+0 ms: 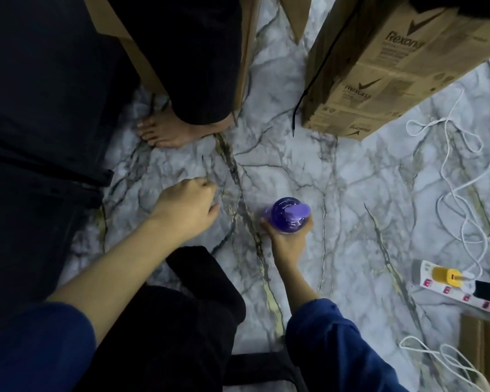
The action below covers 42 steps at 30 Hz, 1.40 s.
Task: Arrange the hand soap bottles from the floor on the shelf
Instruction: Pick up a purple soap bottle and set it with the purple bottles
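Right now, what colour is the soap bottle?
Purple, pump top included; the soap bottle shows in the head view, in the right hand.

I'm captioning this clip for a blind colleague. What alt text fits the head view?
Seen from above, a person's right hand grips a purple hand soap bottle over a marbled floor while the left hand is curled empty. A Rexona cardboard box, a bare foot and a power strip surround them.

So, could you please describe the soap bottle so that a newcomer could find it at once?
Start from the brown cardboard Rexona box on the white marble-patterned floor, then look toward the viewer. The round translucent purple pump bottle sits in the right hand; nothing else there is purple.
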### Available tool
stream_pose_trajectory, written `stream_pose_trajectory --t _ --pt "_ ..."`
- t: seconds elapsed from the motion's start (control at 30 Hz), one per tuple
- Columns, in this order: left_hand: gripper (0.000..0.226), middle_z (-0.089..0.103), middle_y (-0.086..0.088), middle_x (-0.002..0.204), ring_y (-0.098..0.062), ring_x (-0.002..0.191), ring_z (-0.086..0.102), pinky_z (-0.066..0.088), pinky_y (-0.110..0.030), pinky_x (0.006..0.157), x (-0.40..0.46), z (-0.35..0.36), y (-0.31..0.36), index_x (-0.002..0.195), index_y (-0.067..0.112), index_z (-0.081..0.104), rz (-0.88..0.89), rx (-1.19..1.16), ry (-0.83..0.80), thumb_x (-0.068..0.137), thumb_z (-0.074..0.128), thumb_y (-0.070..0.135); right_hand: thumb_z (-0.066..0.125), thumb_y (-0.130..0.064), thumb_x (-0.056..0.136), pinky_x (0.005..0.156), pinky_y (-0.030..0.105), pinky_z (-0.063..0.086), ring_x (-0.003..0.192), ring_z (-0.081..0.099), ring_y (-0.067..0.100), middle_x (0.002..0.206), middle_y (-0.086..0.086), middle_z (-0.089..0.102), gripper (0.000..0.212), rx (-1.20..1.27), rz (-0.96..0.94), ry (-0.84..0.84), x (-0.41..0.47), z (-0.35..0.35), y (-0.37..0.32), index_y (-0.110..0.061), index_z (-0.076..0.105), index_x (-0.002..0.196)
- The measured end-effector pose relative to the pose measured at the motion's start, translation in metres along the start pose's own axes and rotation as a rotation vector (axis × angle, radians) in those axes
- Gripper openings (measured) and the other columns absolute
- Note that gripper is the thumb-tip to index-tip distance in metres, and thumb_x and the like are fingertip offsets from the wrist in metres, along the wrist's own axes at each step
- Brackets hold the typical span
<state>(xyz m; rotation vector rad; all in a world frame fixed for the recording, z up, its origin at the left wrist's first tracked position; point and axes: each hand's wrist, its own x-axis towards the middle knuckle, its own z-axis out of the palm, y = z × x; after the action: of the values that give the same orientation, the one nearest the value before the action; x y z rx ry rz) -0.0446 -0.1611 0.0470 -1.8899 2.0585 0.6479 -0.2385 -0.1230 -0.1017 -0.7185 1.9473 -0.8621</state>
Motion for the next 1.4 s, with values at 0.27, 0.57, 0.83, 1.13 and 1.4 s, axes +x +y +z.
stream_pose_trajectory --t 0.27,0.57,0.83,1.13,1.4 --pt "0.036 0.056 -0.004 0.126 -0.026 0.11 0.055 0.048 -0.033 0.079 -0.003 0.001 -0.003 0.127 0.016 0.054 0.014 -0.063 0.037 0.096 0.046 0.032 0.08 -0.029 0.054 0.076 0.012 0.043 0.091 0.061 0.005 0.109 -0.009 0.061 0.079 0.093 -0.085 0.104 -0.003 0.009 -0.016 -0.032 0.041 0.123" --pt "0.039 0.056 -0.011 0.125 -0.03 0.11 0.056 0.048 -0.036 0.081 -0.019 -0.042 0.026 0.124 0.009 0.052 0.014 -0.007 0.05 0.096 0.047 0.034 0.085 -0.017 0.062 0.084 0.022 0.051 0.088 0.061 -0.009 0.109 -0.019 0.054 0.088 0.16 -0.266 -0.003 -0.032 -0.034 -0.081 -0.033 0.029 0.127" --pt "0.048 0.051 -0.016 0.129 -0.035 0.118 0.049 0.045 -0.042 0.094 -0.078 -0.112 0.043 0.131 0.007 0.049 -0.058 -0.032 0.142 0.095 0.047 0.039 0.081 -0.021 0.061 0.092 0.015 0.044 0.108 0.052 -0.012 0.122 -0.025 0.047 0.083 0.38 -0.591 -0.039 -0.106 -0.07 -0.175 -0.043 0.035 0.127" --pt "0.052 0.052 -0.014 0.129 -0.034 0.116 0.052 0.047 -0.042 0.091 -0.197 -0.205 0.036 0.133 0.011 0.047 -0.236 0.012 0.346 0.095 0.046 0.046 0.078 -0.025 0.069 0.101 0.015 0.037 0.124 0.043 -0.008 0.134 -0.037 0.036 0.093 0.516 -0.94 -0.148 -0.21 -0.1 -0.282 -0.054 0.02 0.135" --pt "0.042 0.056 -0.013 0.119 -0.034 0.108 0.055 0.043 -0.037 0.076 -0.332 -0.26 0.012 0.121 0.009 0.053 -0.503 0.059 0.718 0.096 0.045 0.042 0.077 -0.039 0.069 0.105 0.041 0.042 0.126 0.048 0.006 0.142 -0.017 0.043 0.091 0.571 -1.127 -0.377 -0.318 -0.098 -0.353 -0.055 0.021 0.14"
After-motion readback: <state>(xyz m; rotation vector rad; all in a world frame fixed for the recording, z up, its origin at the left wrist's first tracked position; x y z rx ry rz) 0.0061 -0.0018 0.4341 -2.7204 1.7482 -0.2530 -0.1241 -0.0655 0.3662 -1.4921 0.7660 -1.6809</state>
